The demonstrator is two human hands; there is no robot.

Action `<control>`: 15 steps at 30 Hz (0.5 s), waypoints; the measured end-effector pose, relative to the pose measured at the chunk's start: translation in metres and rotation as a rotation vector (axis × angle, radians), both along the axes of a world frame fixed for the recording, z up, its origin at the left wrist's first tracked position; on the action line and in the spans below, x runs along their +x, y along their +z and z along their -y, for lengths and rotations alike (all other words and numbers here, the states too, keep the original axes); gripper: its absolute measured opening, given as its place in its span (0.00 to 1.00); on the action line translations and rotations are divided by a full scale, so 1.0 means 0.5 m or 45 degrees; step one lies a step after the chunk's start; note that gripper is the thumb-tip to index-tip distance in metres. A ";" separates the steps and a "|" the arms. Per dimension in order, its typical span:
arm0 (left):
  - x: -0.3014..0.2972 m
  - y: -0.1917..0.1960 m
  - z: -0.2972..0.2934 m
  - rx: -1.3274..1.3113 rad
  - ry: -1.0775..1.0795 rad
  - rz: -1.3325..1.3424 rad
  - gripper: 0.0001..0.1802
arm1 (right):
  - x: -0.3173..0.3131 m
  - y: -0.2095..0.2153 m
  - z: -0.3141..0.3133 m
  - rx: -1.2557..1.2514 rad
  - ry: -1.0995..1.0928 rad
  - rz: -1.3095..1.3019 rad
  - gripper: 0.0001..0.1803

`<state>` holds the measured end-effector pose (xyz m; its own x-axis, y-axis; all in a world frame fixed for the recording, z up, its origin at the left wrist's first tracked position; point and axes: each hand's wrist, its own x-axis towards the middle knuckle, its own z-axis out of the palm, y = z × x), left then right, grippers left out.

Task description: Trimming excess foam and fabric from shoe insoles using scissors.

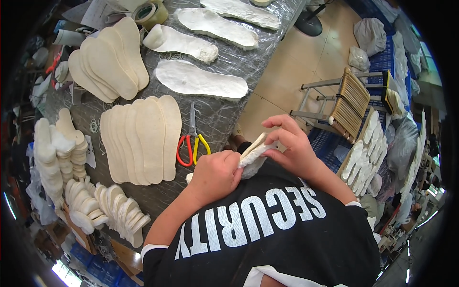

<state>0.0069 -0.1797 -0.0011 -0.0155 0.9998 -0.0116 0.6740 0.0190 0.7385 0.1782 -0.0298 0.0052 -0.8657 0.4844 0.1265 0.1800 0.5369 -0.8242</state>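
Close to my body, a white fluffy shoe insole (252, 154) with a cream top layer is held between both hands and seen nearly edge-on. My left hand (215, 173) is closed around its near end, fingers curled in. On the other end, my right hand (290, 146) pinches the edge between thumb and fingers, with some fingers raised. Left of the hands, scissors (193, 125) with one red and one yellow handle lie on the table, blades pointing away. Beside them a fanned row of flat cream insoles (143, 138) is spread out.
More cream insoles (112, 57) and white fleecy insoles (201, 80) lie on the plastic-covered table (210, 112). A tape roll (150, 14) sits at the back. Stacked fluffy insoles (119, 210) stand at left. To the right are a woven-seat stool (350, 103) and a board of insoles (366, 148).
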 end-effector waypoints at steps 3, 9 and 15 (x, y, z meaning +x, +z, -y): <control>0.002 -0.005 0.001 -0.008 -0.022 0.006 0.07 | 0.000 0.000 0.002 -0.002 0.022 -0.026 0.16; 0.007 0.004 -0.012 -0.111 -0.081 0.027 0.09 | -0.002 -0.016 0.004 0.152 0.051 -0.121 0.15; 0.014 0.003 -0.026 -0.106 -0.112 0.025 0.09 | 0.005 -0.017 0.004 0.212 0.060 -0.118 0.14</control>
